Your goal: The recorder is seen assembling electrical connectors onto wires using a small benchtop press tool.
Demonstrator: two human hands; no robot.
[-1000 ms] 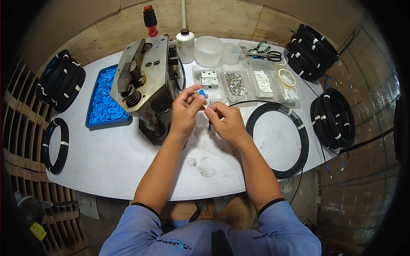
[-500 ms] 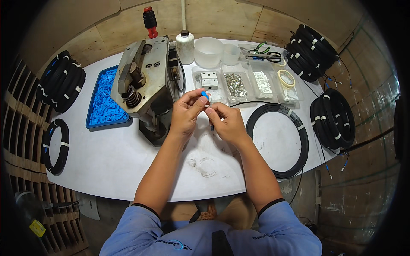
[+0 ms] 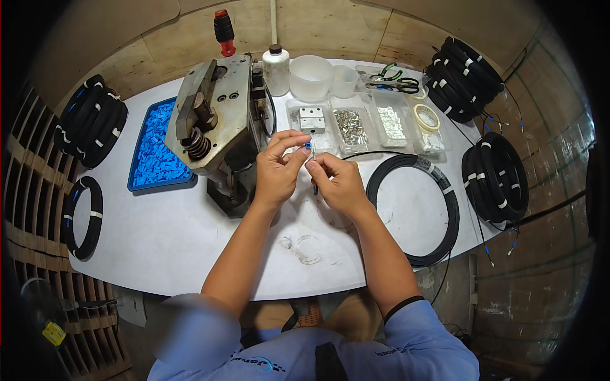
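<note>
My left hand (image 3: 278,170) is closed, thumb and fingertips pinching a small blue plastic sleeve (image 3: 307,145) above the middle of the table. Right against it, my right hand (image 3: 338,184) is closed on a thin cable end (image 3: 315,189), whose dark tip pokes out below the fingers. A small pale bit shows between the two sets of fingertips, too small to make out. From behind the right hand, a black cable runs into a coil (image 3: 452,219) lying flat on the table.
A metal bench press (image 3: 222,127) stands left of my hands, beside a tray (image 3: 162,187) of blue sleeves. Behind them are a metal block (image 3: 312,120), clear boxes of metal terminals (image 3: 350,127) and white parts (image 3: 391,120), tape (image 3: 426,117) and a bottle (image 3: 276,70). Black coils (image 3: 495,178) flank the table.
The blue sleeve has turned and sunk lower between my left fingertips, so less of it shows. My left fingers have straightened slightly over it. The right hand is nearly still.
</note>
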